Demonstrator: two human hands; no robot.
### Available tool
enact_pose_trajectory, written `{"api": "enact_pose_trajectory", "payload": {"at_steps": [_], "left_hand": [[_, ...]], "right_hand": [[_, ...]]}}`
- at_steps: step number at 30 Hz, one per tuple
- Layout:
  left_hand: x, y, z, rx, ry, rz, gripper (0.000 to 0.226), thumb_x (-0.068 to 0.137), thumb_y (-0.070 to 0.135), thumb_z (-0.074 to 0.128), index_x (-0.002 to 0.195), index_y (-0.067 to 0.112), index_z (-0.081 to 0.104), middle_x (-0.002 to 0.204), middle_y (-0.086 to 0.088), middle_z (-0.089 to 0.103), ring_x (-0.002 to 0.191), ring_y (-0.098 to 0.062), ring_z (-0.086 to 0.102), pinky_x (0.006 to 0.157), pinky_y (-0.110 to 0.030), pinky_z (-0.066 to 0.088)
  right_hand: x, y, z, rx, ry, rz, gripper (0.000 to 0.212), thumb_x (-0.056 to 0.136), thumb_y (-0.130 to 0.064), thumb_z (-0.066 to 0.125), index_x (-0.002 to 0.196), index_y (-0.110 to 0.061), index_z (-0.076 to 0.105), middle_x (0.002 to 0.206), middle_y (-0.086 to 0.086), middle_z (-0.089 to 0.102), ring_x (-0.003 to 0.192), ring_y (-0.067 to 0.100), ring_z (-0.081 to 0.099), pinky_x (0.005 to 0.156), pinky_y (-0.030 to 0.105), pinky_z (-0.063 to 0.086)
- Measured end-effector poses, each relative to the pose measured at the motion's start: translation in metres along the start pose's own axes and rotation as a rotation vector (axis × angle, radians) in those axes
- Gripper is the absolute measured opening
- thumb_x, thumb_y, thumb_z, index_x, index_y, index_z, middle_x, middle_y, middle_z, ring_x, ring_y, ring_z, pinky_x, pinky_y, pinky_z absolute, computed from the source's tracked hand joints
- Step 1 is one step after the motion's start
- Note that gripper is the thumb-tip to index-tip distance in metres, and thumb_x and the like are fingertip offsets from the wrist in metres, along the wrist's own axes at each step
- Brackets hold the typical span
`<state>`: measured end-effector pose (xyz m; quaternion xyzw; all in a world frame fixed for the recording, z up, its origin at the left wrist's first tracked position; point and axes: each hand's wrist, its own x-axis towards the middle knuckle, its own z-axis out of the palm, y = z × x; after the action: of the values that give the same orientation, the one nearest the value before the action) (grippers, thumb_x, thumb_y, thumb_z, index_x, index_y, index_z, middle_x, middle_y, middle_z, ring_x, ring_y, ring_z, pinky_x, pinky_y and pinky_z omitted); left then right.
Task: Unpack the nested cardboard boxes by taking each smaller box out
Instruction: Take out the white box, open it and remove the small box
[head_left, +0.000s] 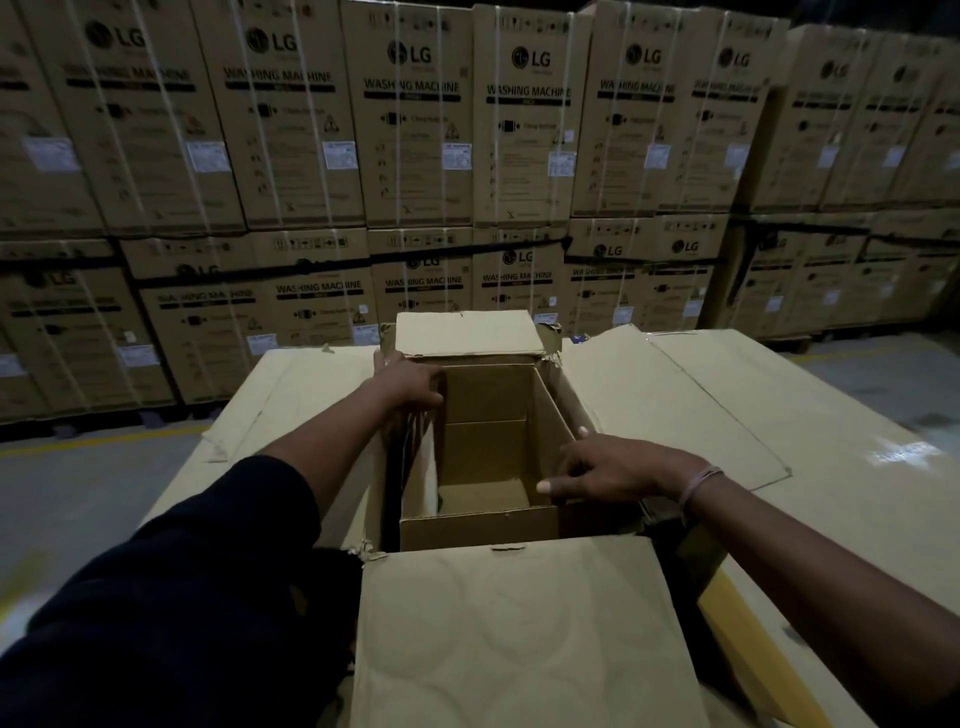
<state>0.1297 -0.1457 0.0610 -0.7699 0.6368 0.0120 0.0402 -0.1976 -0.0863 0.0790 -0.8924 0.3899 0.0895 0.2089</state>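
While both hands work at the box rims, status left to right:
left hand (410, 382): fingers curled over the left rim of the inner box (480, 525), gripping it
inner box: open-topped, nested inside the outer box (514, 644), flaps spread
right hand (608, 470): fingers bent, gripping the inner box's right wall
background: stacked washing machine cartons (415, 135)

hands: 2 (410, 382) (608, 470) | nested boxes: 2 (519, 623) (478, 525) | wristband: 1 (698, 483)
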Motion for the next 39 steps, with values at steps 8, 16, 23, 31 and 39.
{"api": "enact_pose_trajectory", "payload": {"at_steps": [8,16,23,31,39], "left_hand": [[0.007,-0.02,0.006,-0.139,0.025,-0.031,0.065,0.096,0.029,0.059,0.156,0.031,0.035,0.155,-0.01,0.046,0.149,-0.034,0.028,0.12,-0.064,0.017],[-0.019,-0.005,-0.003,-0.105,0.061,0.001,0.061,0.103,0.038,0.051,0.159,0.027,0.031,0.161,-0.01,0.039,0.154,-0.035,0.015,0.121,-0.059,0.001],[-0.025,-0.01,0.003,-0.059,0.103,0.0,0.069,0.1,0.058,0.047,0.16,0.032,0.027,0.166,-0.01,0.027,0.155,-0.038,0.011,0.119,-0.069,-0.002],[-0.045,-0.009,0.01,-0.068,0.116,0.02,0.078,0.095,0.068,0.046,0.161,0.035,0.019,0.168,-0.014,0.017,0.156,-0.039,0.003,0.12,-0.067,-0.006],[-0.075,-0.003,0.01,-0.056,0.108,0.016,0.084,0.092,0.067,0.052,0.162,0.035,0.017,0.169,-0.015,0.012,0.156,-0.037,-0.003,0.119,-0.068,-0.009]], "right_hand": [[0.004,0.001,0.007,-0.082,-0.026,-0.023,0.053,0.095,-0.074,0.046,0.079,-0.027,0.064,0.087,-0.002,0.07,0.087,0.017,0.071,0.112,0.054,0.045],[-0.001,-0.01,0.001,-0.124,0.036,-0.112,0.056,0.101,-0.064,0.043,0.125,-0.022,0.072,0.139,0.006,0.057,0.135,0.024,0.05,0.12,0.052,0.034],[0.005,-0.013,0.003,-0.116,0.038,-0.094,0.055,0.102,-0.061,0.044,0.141,-0.025,0.061,0.161,0.006,0.038,0.153,0.027,0.027,0.123,0.049,0.028],[0.015,-0.022,0.004,-0.077,0.135,-0.041,0.059,0.1,-0.065,0.046,0.141,-0.026,0.06,0.146,0.002,0.045,0.139,0.026,0.043,0.114,0.044,0.041],[0.012,-0.032,0.014,-0.023,0.231,0.015,0.062,0.101,-0.063,0.046,0.148,-0.023,0.054,0.15,0.004,0.042,0.14,0.026,0.041,0.113,0.041,0.039]]}}
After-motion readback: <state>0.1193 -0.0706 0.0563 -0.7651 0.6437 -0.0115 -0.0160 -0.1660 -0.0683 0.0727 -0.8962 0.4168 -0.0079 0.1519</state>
